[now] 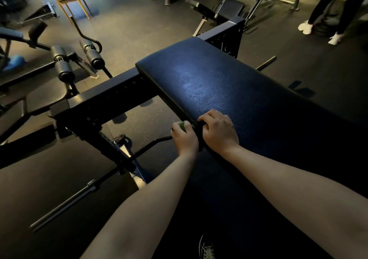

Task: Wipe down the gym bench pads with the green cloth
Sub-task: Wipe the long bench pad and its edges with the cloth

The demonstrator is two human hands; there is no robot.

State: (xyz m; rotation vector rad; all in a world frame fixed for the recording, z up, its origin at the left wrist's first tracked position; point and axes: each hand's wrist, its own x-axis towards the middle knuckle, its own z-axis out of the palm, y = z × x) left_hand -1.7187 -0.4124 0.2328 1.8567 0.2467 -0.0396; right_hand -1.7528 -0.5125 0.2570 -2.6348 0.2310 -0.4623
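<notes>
Bench pad (pixel 229 83) edge: green cloth (pixel 182 124) in left grip (pixel 184 137)

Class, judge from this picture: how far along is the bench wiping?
Done: cannot tell; the bench pad shows only a sheen. In hand: the left hand grips the green cloth at the pad's side edge; the right hand grips that edge. Left: other pads.

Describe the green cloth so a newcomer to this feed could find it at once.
Start at the big dark bench pad in the middle. Follow its near-left edge to where both hands meet. The green cloth is the small bright patch gripped in the left hand, just off the pad's side; it is the only green thing nearby.
</notes>
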